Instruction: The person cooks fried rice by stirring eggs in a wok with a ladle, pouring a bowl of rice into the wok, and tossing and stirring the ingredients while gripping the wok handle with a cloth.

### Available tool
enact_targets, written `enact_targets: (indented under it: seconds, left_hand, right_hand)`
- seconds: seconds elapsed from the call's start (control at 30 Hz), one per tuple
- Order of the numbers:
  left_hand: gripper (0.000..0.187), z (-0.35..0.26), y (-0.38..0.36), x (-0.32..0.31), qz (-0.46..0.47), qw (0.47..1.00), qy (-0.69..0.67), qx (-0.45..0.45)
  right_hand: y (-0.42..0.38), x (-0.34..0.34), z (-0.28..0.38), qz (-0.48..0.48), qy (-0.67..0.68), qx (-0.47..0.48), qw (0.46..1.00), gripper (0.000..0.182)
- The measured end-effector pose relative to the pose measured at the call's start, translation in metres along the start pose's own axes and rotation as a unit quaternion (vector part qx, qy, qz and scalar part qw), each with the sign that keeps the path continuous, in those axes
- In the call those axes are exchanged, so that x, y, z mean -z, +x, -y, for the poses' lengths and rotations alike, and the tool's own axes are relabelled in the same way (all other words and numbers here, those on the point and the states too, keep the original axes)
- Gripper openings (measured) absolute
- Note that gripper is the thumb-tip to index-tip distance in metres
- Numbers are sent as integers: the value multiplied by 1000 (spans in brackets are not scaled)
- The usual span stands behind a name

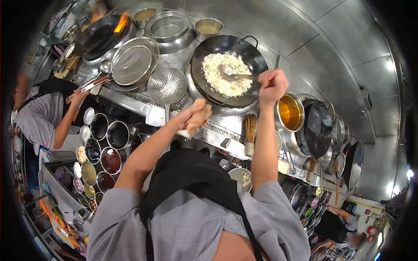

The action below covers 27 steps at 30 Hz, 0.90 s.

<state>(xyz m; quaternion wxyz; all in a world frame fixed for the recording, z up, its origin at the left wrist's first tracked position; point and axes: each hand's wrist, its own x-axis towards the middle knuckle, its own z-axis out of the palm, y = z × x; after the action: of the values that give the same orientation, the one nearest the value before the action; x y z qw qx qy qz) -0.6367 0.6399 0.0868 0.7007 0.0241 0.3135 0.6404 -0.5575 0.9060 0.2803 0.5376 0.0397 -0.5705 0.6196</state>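
Observation:
A large black wok [257,58] holds a heap of pale fried rice [215,80]. My right hand [273,82] is closed round the handle of a metal ladle [239,77], whose bowl rests in the rice. At the wok's near left edge, my left hand [194,117] is closed on a folded tan cloth [200,114]. A perforated strainer [167,86] lies left of the wok, with its handle pointing toward me. Just below the wok stands a bamboo brush [250,135].
A pot of golden oil [291,112] is right of my right forearm. Flames [123,21] rise by another wok [93,37] at upper left, where a co-worker [43,113] stands. Sauce containers [111,160] fill the lower left. Another person [335,224] is at lower right.

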Motion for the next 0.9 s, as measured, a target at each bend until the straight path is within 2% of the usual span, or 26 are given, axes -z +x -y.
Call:
enact_targets:
  seconds: [0.07,0.13,0.2,0.23,0.3,0.37,0.5,0.57,0.6,0.7,0.73,0.77,0.8,0.83,0.87,0.9]
  left_hand:
    - [46,16,-51,-19,-34,998,-38,-27]
    - [46,41,-87,-3,-54,996,-38,-57]
    - [46,72,-116,17,-73,993,-31,-90]
    - [47,84,-131,20,-82,990,-26,-107]
    - [46,111,-158,18,-156,976,-50,-144]
    - [44,138,-183,12,-217,953,-89,-193]
    - [42,187,-219,-28,-322,882,-186,-290]
    - [43,206,-237,-57,-362,849,-183,-338]
    - [46,219,-247,-56,-329,857,-182,-351]
    - [49,256,-269,-59,-389,831,-231,-325]
    - [49,266,-276,-61,-400,821,-230,-337]
    - [48,274,-284,-62,-413,807,-231,-353]
    - [47,286,-293,-59,-416,792,-245,-374]
    - [45,301,-303,-54,-419,773,-260,-400]
    - [44,319,-316,-51,-429,745,-283,-425]
    - [43,339,-330,-50,-437,718,-304,-448]
  right_hand:
    - [46,-13,40,-44,-11,-37,998,40]
    - [69,-21,94,-19,43,-29,998,41]
    - [51,-23,121,42,78,17,996,41]
    - [44,-24,125,72,97,42,992,41]
    - [12,-7,66,43,50,97,993,41]
    - [-12,27,-6,96,36,-23,994,39]
    - [69,15,50,42,57,-63,995,37]
    - [75,8,79,82,127,-39,988,37]
    - [67,6,83,118,169,-16,978,37]
    - [11,-6,35,155,102,42,982,41]
    - [-16,1,5,168,65,-18,983,41]
    - [-39,12,-18,183,-236,199,933,35]
    - [-61,20,-18,192,-182,24,964,26]
    - [-73,26,-17,220,-258,10,941,20]
    - [-95,12,6,177,-204,-42,962,17]
    - [-109,19,9,251,-272,95,924,16]
